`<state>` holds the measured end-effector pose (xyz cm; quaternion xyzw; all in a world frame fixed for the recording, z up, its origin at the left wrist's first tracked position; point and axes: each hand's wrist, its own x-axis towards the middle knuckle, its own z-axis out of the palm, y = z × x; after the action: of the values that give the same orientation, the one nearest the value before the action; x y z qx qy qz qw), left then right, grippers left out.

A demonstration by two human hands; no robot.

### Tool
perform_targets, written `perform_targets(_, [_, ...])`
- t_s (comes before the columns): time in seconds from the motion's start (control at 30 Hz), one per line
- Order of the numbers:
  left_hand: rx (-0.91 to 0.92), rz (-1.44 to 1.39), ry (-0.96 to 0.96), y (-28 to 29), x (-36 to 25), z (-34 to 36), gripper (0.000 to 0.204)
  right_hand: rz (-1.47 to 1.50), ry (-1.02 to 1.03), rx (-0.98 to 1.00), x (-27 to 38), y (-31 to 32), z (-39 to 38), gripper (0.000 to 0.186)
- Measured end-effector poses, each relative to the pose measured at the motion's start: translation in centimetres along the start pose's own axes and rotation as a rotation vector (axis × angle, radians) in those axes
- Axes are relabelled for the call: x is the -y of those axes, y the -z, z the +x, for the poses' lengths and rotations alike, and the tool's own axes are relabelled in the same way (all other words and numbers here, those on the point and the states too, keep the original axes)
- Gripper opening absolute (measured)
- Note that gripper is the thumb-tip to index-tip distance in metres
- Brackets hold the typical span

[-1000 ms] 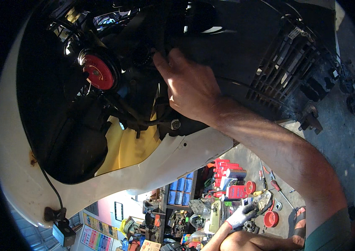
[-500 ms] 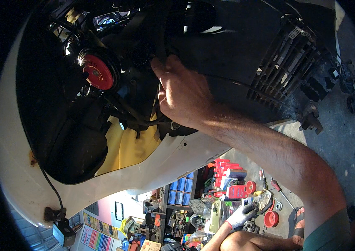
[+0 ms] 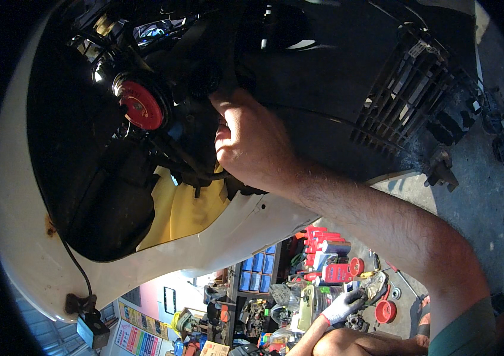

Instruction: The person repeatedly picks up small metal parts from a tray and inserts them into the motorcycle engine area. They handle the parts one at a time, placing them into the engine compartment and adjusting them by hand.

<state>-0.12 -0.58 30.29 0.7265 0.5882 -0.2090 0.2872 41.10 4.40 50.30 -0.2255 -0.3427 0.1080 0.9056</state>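
Note:
My bare right hand [image 3: 255,133] reaches in from the lower right, its fingers curled against dark parts inside a white body panel [image 3: 204,246]. Shadow hides the fingertips, and I cannot make out what they grip. A black ribbed round part [image 3: 204,78] lies just beyond the fingers. To the left of the hand sits a red, disc-shaped horn [image 3: 140,105] with a dark rim. Dark hoses [image 3: 186,160] run below it, and a yellow panel [image 3: 186,210] shows through the opening. My left hand is out of view.
A black slatted grille [image 3: 397,89] lies on the concrete floor at the right. Below, a co-worker's gloved hand [image 3: 342,305] is among tools, red containers [image 3: 336,273] and a red bowl [image 3: 385,311]. Blue drawers [image 3: 257,270] stand behind. A small box-shaped part [image 3: 92,329] hangs by a cable.
My right hand has shifted slightly left and down, and its wrist has turned a little. The co-worker's gloved hand stays in about the same place.

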Motion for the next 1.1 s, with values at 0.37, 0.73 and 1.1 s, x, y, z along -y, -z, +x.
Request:
perform_targets(0.37, [0.014, -0.029, 0.045, 0.2, -2.0, -0.6, 0.037, 0.586, -0.17, -0.078, 0.3, -1.3, 0.9, 0.048])
perform_targets(0.73, [-0.029, -0.026, 0.004, 0.0, -1.0, -0.5, 0.034, 1.285, -0.43, 0.023, 0.7, -0.1, 1.5, 0.049])
perform_targets(1.1, [-0.029, 0.012, -0.058, -0.1, 0.6, 0.1, 0.029, 1.379, -0.388, 0.028, 0.5, -0.5, 1.3, 0.064])
